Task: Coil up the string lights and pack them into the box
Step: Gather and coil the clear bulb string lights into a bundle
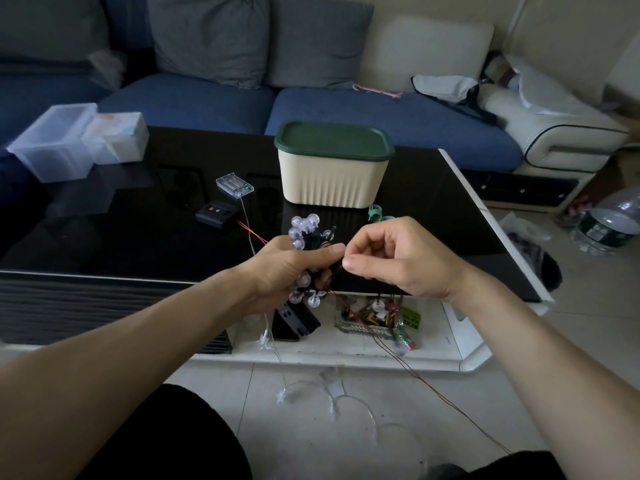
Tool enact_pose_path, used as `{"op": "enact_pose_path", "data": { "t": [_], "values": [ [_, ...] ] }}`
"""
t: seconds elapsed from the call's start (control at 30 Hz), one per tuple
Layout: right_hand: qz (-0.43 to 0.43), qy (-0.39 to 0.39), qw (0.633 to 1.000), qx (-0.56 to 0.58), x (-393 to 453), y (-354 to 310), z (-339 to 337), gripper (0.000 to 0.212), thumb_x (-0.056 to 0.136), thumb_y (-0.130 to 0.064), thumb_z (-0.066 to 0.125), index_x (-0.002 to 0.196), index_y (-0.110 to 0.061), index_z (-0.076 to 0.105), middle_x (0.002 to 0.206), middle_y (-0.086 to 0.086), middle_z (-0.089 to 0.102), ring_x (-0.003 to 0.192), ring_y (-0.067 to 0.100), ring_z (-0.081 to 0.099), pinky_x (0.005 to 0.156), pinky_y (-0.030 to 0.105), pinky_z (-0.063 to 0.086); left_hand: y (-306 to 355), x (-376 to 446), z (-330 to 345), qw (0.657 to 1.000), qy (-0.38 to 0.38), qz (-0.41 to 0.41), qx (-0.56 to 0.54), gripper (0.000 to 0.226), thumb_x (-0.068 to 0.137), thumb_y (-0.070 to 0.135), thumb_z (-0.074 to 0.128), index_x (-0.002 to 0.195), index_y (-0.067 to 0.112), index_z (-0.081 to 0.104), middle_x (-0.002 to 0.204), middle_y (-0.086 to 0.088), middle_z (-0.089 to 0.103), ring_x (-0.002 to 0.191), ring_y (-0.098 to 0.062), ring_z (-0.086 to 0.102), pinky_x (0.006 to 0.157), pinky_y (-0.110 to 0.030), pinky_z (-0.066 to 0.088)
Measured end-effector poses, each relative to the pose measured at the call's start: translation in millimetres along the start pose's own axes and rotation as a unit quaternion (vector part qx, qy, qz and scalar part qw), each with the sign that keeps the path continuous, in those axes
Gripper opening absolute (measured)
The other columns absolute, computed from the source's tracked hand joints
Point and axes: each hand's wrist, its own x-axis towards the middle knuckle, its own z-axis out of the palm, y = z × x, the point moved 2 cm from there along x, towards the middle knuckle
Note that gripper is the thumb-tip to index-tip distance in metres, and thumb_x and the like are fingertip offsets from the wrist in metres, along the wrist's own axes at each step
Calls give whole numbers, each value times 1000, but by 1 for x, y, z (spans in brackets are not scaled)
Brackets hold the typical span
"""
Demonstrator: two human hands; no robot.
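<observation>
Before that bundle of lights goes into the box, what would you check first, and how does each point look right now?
1. Bundle held firmly: ok. The left hand grips the coiled ball lights.
2. Loose end under control: ok. The right hand pinches the wire beside the bundle.
3. Whole string coiled: not ok. A thin red wire trails down to the floor.
4. Box open: not ok. The green lid sits on the cream box.
5. Other string dealt with: not ok. Clear lights lie on the floor.
6. Battery case joined to which string: cannot tell.
</observation>
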Motion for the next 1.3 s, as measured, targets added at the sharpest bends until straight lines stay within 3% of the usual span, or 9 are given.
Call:
{"op": "enact_pose_path", "data": {
  "t": [0.1,0.2,0.27,0.37,0.57,0.73,0.9,1.07,1.3],
  "values": [
    [-18,12,1000,-2,2,1,4,3,92,-11,71,89,-11,72,70,-5,68,58,1,57,57,15,44,1,-2,3,1000,1,9,-10,46,72,31,80,91,-9,68,76,-16,67,71,-25,61,70,-31,50],
    [-27,41,998,-25,4,6,5,3,92,-16,72,89,-18,71,78,3,70,64,5,60,63,23,49,3,-1,5,999,2,7,-34,28,79,20,71,90,-6,71,87,-21,72,82,-27,68,78,-32,54],
    [-27,64,997,-32,5,7,5,4,92,-16,72,89,-18,71,79,0,70,66,1,61,66,20,49,4,-1,6,999,-6,4,-39,11,86,5,62,88,-3,70,86,-22,72,79,-24,69,76,-29,54],
    [-23,90,995,-47,6,8,5,4,91,-18,73,89,-14,72,79,-5,71,69,-2,62,68,16,48,5,-2,8,998,-24,-7,-50,22,87,-8,45,87,-6,67,81,-20,72,66,-17,67,70,-26,53],
    [22,68,988,-140,3,3,5,6,91,-25,73,89,-22,78,82,-9,74,77,2,67,74,28,54,5,-3,6,998,-7,-43,-49,23,73,-3,43,74,-5,66,69,-17,68,62,-19,57,59,-24,43],
    [69,31,984,-163,4,-6,14,20,93,-16,63,86,-22,81,87,-7,78,91,14,72,92,39,54,7,-2,4,999,6,-28,-28,39,57,4,53,92,-13,59,69,-20,63,60,-20,54,59,-26,44],
    [85,114,973,-185,3,-14,22,30,93,-33,69,66,-23,79,68,-10,75,78,1,72,77,22,55,12,-7,10,1000,11,-12,1,13,65,-2,48,60,-5,59,64,-20,59,54,-18,53,47,-18,44],
    [115,160,973,-120,0,-17,26,23,89,-29,76,70,-17,82,44,-19,60,46,-12,56,46,3,35,13,-8,14,1000,27,0,16,44,78,-14,33,42,3,54,48,-14,54,39,-13,47,35,-13,34],
    [159,180,960,-145,1,-13,24,18,82,-31,77,65,-25,81,49,-4,62,49,1,50,42,10,33,11,-7,14,998,20,-9,-59,30,81,-11,32,95,-6,57,55,-15,58,47,-15,54,45,-18,44]
  ]
}}
